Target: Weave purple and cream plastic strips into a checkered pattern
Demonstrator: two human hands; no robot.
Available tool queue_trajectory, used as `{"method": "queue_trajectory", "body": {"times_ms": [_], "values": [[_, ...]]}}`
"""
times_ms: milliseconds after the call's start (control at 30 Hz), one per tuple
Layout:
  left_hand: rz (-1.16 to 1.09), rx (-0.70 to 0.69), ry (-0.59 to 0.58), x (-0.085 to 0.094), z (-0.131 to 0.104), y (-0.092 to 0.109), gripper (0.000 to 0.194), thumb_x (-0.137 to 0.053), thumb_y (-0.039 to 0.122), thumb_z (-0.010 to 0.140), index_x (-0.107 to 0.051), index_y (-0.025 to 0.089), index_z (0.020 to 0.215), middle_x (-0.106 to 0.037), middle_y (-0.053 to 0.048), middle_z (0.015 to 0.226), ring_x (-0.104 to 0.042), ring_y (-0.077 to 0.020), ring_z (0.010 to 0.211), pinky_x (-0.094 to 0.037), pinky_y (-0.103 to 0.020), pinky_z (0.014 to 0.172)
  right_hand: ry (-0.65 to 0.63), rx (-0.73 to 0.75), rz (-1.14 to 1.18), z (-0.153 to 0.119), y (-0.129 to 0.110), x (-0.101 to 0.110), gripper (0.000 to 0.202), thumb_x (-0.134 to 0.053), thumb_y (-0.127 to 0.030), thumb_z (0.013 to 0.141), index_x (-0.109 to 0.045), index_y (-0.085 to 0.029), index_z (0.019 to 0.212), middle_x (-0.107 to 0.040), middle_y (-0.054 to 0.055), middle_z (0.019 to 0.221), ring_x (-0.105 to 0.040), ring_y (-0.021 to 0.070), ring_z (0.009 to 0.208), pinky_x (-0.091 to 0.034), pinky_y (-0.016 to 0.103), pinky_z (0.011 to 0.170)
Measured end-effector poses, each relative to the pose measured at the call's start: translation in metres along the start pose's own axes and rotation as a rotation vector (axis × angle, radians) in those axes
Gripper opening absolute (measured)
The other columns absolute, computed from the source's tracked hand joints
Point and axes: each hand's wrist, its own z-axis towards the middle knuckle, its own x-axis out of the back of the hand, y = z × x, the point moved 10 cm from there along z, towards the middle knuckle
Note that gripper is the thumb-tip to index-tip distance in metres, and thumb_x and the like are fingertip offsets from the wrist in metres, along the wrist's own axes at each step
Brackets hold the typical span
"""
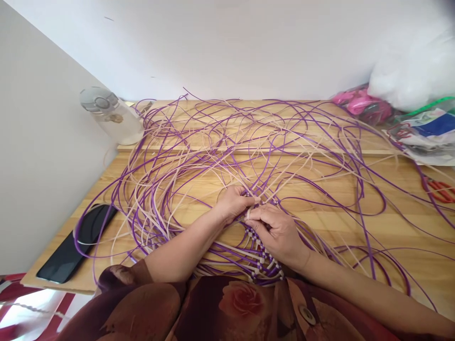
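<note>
A knotted piece of purple and cream plastic cord weaving (261, 260) lies near my body, its loose strands fanning out over the table. My left hand (232, 203) is closed on the weaving's far end, thumb laid across the strands. Close beside it, my right hand (277, 232) pinches a cream strand (248, 215) between thumb and forefinger. The two hands nearly touch, and their fingers hide part of the knot between them. Long purple and cream strands (156, 203) sweep in loops to the left and toward the wall.
A black phone (76, 246) lies at the table's left edge. A clear plastic jug with a grey lid (113, 116) stands at the back left. At right are pliers with red handles (441, 189), pink items in clear plastic (369, 104) and a bag with a green edge (430, 128).
</note>
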Motion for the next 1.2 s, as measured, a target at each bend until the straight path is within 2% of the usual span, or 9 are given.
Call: {"method": "queue_trajectory", "body": {"times_ms": [167, 400, 533, 667, 833, 900, 1033, 1133, 1200], "values": [[0.150, -0.065, 0.144, 0.012, 0.004, -0.004, 0.011, -0.074, 0.021, 0.064, -0.065, 0.015, 0.068, -0.063, 0.002, 0.062, -0.050, -0.0083, 0.052, -0.039, -0.020, 0.052, 0.007, -0.220, 0.139, 0.002, 0.017, -0.009, 0.012, -0.058, -0.021, 0.090, -0.063, -0.020, 0.079, -0.063, 0.000, 0.074, -0.057, 0.0151, 0.070, -0.044, 0.029, 0.071], [0.042, -0.015, 0.057, 0.007, 0.004, -0.004, 0.016, -0.076, 0.026, 0.066, -0.066, 0.015, 0.071, -0.063, 0.001, 0.061, -0.051, -0.0080, 0.049, -0.039, -0.020, 0.050, -0.061, -0.189, 0.176, 0.000, 0.009, -0.009, 0.015, -0.059, -0.026, 0.090, -0.066, -0.019, 0.080, -0.066, 0.003, 0.078, -0.060, 0.0169, 0.076, -0.048, 0.031, 0.075], [-0.044, 0.061, -0.005, 0.000, 0.003, -0.005, 0.028, -0.078, 0.039, 0.067, -0.064, 0.014, 0.067, -0.064, -0.002, 0.059, -0.054, -0.0104, 0.047, -0.044, -0.023, 0.049, -0.029, -0.638, 0.526, -0.005, 0.059, 0.007, 0.022, -0.056, -0.038, 0.093, -0.064, -0.018, 0.089, -0.068, 0.005, 0.081, -0.067, 0.0161, 0.072, -0.055, 0.025, 0.060], [-0.067, 0.032, -0.033, -0.005, 0.000, 0.000, 0.035, -0.083, 0.038, 0.059, -0.070, 0.013, 0.081, -0.069, -0.004, 0.070, -0.060, -0.0123, 0.056, -0.049, -0.025, 0.057, -0.022, -0.987, 0.701, -0.003, 0.088, 0.012, 0.014, -0.055, -0.026, 0.094, -0.057, -0.015, 0.085, -0.066, 0.003, 0.072, -0.068, 0.0125, 0.059, -0.052, 0.017, 0.047], [-0.069, -0.038, -0.097, -0.011, -0.002, 0.006, 0.036, -0.084, 0.034, 0.058, -0.072, 0.015, 0.087, -0.070, -0.003, 0.077, -0.061, -0.0110, 0.061, -0.049, -0.022, 0.060, -0.131, -0.899, 0.523, 0.021, 0.091, 0.008, 0.021, -0.059, -0.029, 0.092, -0.055, -0.015, 0.077, -0.061, 0.000, 0.061, -0.061, 0.0113, 0.044, -0.034, 0.013, 0.029], [-0.066, -0.007, -0.075, -0.009, 0.000, 0.002, 0.033, -0.084, 0.033, 0.057, -0.071, 0.015, 0.082, -0.067, -0.001, 0.071, -0.058, -0.0098, 0.056, -0.049, -0.023, 0.056, 0.011, -0.846, 0.413, 0.031, 0.107, 0.033, 0.023, -0.064, -0.030, 0.089, -0.055, -0.015, 0.074, -0.060, -0.001, 0.057, -0.056, 0.0091, 0.039, -0.031, 0.013, 0.029], [-0.028, 0.075, 0.013, -0.003, 0.004, -0.005, 0.028, -0.085, 0.030, 0.055, -0.065, 0.014, 0.067, -0.054, 0.004, 0.055, -0.048, -0.0066, 0.045, -0.052, -0.024, 0.052, 0.456, -0.829, 0.284, 0.036, 0.153, 0.121, 0.025, -0.065, -0.022, 0.088, -0.050, -0.016, 0.069, -0.052, -0.004, 0.052, -0.049, 0.0049, 0.037, -0.029, 0.012, 0.032], [-0.012, 0.109, 0.034, 0.000, 0.006, -0.007, 0.030, -0.086, 0.031, 0.056, -0.063, 0.014, 0.065, -0.053, 0.004, 0.055, -0.048, -0.0059, 0.046, -0.054, -0.024, 0.052, 0.503, -0.811, 0.304, 0.041, 0.168, 0.149, 0.024, -0.058, -0.021, 0.092, -0.051, -0.015, 0.070, -0.053, -0.002, 0.057, -0.050, 0.0056, 0.039, -0.025, 0.013, 0.030], [-0.036, 0.123, 0.041, 0.002, 0.006, -0.009, 0.035, -0.086, 0.036, 0.057, -0.061, 0.013, 0.064, -0.054, 0.003, 0.057, -0.049, -0.0063, 0.047, -0.056, -0.025, 0.053, 0.414, -0.781, 0.392, 0.048, 0.162, 0.140, 0.023, -0.053, -0.026, 0.095, -0.055, -0.015, 0.075, -0.057, 0.001, 0.064, -0.053, 0.0066, 0.042, -0.028, 0.014, 0.032]]}}
